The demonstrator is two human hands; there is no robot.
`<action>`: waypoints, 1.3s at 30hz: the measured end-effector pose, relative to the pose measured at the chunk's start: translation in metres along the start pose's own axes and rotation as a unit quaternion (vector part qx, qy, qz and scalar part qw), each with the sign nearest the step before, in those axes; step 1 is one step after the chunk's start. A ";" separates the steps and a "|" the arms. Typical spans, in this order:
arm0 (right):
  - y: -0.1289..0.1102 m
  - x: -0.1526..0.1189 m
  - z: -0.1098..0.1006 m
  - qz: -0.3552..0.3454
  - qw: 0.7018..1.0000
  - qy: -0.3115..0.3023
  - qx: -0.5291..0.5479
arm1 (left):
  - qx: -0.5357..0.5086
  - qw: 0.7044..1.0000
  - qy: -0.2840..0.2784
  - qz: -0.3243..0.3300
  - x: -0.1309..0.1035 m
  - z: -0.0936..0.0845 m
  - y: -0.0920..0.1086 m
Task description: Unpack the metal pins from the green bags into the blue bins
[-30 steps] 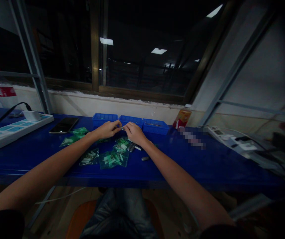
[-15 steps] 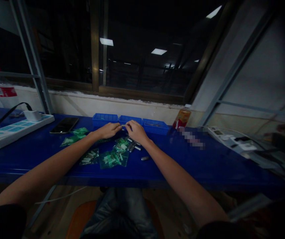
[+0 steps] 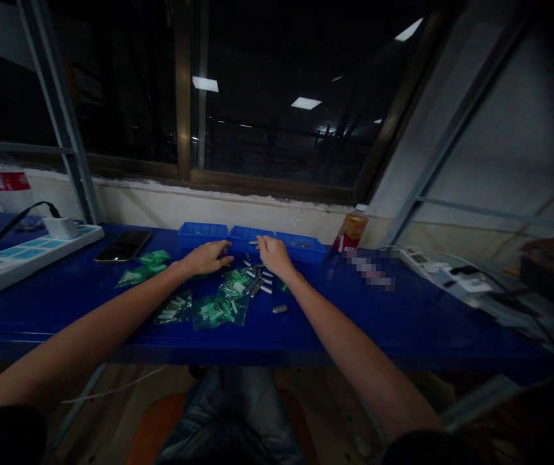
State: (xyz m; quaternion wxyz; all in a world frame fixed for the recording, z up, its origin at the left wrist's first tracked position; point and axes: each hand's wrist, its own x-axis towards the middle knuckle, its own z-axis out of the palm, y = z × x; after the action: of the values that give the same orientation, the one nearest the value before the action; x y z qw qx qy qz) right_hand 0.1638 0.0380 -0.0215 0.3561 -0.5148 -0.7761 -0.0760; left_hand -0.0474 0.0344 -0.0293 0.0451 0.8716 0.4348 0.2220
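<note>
I see the right hand (image 3: pixel 274 255) pinching a pale piece (image 3: pixel 254 243) by the middle blue bin (image 3: pixel 241 246), the left hand (image 3: pixel 229 252) loosely spread, green bags (image 3: pixel 199 316) holding small pieces (image 3: pixel 174 307), slim bits (image 3: pixel 301 245) in the rightmost bin (image 3: pixel 313 255).

Left forearm (image 3: pixel 117 315) and right forearm (image 3: pixel 349 349) reach far, converging; left hand (image 3: pixel 208 257) palm down, thumb parted; right hand (image 3: pixel 274 254) pinched, apart from left
</note>
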 end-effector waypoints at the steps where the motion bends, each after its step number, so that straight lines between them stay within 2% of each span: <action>1: -0.007 -0.001 0.001 -0.018 1.000 -0.007 -0.006 | -0.008 1.000 0.024 0.009 -0.001 -0.002 0.004; 4: -0.023 -0.006 0.005 -0.056 0.998 -0.012 -0.026 | -0.025 0.996 0.077 0.043 -0.002 -0.004 0.017; 7: -0.032 -0.009 0.005 -0.066 0.997 -0.019 -0.028 | -0.014 0.994 0.100 0.049 -0.002 -0.006 0.027; 12: -0.036 -0.011 0.001 -0.071 0.997 -0.032 -0.013 | 0.011 0.993 0.117 0.032 -0.005 -0.009 0.034; 16: -0.035 -0.010 0.000 -0.070 0.997 -0.040 0.019 | 0.000 0.989 0.140 0.042 -0.007 -0.012 0.036; 24: -0.035 -0.014 -0.005 -0.083 0.988 -0.041 0.125 | 0.027 0.992 0.121 0.018 -0.007 -0.016 0.032; 30: -0.036 -0.014 -0.008 -0.115 0.987 -0.034 0.106 | -0.042 0.994 0.089 0.048 -0.004 -0.017 0.028; 34: -0.039 -0.015 -0.011 -0.125 0.990 -0.026 0.063 | -0.065 0.991 0.106 0.049 -0.004 -0.018 0.026; 39: -0.039 -0.013 -0.008 -0.108 0.991 -0.003 0.074 | -0.108 0.981 0.116 0.108 -0.005 -0.019 0.022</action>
State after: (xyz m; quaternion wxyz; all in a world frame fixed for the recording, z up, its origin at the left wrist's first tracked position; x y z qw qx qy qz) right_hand 0.1369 0.0062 -0.0137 0.3802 -0.4005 -0.8319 -0.0551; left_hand -0.0417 0.0151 -0.0083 0.0643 0.8720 0.3134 0.3706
